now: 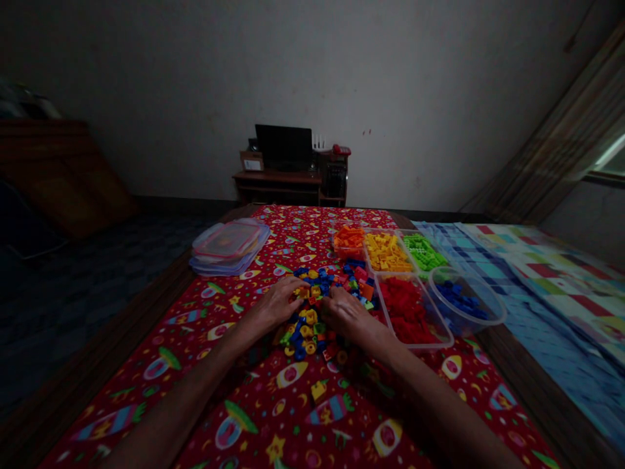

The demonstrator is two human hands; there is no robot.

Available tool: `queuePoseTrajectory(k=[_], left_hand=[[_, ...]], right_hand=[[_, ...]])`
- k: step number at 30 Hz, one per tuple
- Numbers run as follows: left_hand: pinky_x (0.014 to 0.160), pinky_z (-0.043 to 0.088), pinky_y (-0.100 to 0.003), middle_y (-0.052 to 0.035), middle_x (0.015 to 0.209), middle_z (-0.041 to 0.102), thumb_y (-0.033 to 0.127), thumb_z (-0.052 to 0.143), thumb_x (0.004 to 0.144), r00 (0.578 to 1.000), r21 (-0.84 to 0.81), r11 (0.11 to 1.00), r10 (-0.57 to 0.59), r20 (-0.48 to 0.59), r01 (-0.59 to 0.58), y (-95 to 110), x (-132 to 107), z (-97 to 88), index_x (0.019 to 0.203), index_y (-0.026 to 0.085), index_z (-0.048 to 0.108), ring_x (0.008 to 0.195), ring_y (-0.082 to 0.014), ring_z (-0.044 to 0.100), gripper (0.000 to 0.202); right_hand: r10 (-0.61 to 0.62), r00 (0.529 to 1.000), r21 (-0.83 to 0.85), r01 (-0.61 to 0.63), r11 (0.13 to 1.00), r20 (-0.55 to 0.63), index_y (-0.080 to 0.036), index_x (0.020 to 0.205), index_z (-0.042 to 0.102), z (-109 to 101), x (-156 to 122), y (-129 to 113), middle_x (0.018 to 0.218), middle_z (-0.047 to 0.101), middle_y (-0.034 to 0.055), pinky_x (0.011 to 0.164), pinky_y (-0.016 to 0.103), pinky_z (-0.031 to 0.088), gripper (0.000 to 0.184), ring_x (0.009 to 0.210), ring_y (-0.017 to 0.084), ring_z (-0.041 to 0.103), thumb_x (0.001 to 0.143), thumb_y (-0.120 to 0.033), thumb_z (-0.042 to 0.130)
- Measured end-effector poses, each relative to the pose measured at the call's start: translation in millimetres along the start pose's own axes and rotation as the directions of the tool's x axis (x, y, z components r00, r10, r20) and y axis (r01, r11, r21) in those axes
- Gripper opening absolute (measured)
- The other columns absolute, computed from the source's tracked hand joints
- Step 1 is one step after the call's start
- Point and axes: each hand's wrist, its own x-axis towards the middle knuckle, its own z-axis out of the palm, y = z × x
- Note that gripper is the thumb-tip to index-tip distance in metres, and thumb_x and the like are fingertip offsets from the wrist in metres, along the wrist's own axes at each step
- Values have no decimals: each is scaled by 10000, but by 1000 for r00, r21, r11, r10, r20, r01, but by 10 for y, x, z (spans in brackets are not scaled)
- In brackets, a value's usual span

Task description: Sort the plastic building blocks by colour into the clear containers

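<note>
A long table (146,339) fills the lower part of the view, covered by a red cloth printed with rockets and stars (293,417). To its right lies a bed or bench under a blue and multicoloured checked sheet (537,280). Against the far wall stands a small wooden desk (278,182) carrying a dark monitor (284,146).

On the cloth's left side, well apart from the hands, sits a stack of clear container lids (228,246), apparently set aside so that the tubs stay open. On the right, clear tubs stand side by side, each holding one colour: orange bricks (348,240), yellow bricks (387,253), green bricks (424,251), red bricks (406,309), and a round bowl of blue bricks (461,301). The tubs sit just beside the loose heap, within easy reach.

That heap, a pile of mixed toy bricks (317,306) in blue, yellow, red and orange, lies at the middle of the cloth between the two hands. The left hand (276,305) rests palm down on the pile's left edge, fingers curled onto the pieces; the right hand (347,312) does the same from the right. Whether either hand is pinching a brick I cannot tell, as the light is dim and the fingertips are buried in the pile. A single yellow brick (319,389) lies apart, nearer the person.
</note>
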Motion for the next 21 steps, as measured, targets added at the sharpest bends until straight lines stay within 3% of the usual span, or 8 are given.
queuePoseTrajectory(k=[5,9,16,21], left_hand=[[930,479,-360,-94,1034,678,243,493,818,1000,16,1000,20,-10,-20,18,0,-33,974,176,665,1006,-218,613,241],[910,490,-348,-86,1013,689,250,462,833,999,13,999,30,-35,-30,-7,11,-61,941,182,673,984,-211,624,247],[912,488,-338,-91,1033,692,278,446,828,1000,27,1000,-2,-26,3,-50,26,-117,932,178,684,999,-212,626,278],[900,493,-351,-94,1042,695,304,440,825,1000,23,1000,-18,-18,18,-89,17,-128,938,183,686,993,-225,628,297]], right_hand=[[19,999,-141,-23,990,-33,-140,999,554,61,-11,-48,1038,552,142,788,341,463,230,949,229,509,813,-19,491],[17,998,-44,-19,999,-55,-145,946,565,13,-20,8,920,570,101,744,313,459,103,857,202,527,865,-116,509],[73,980,158,-44,986,-183,-146,1053,564,-246,4,110,911,595,90,739,297,435,171,832,178,539,908,-203,493],[201,975,168,-183,969,-93,-153,957,631,-514,29,262,768,627,49,629,250,396,146,665,138,537,882,-173,507]])
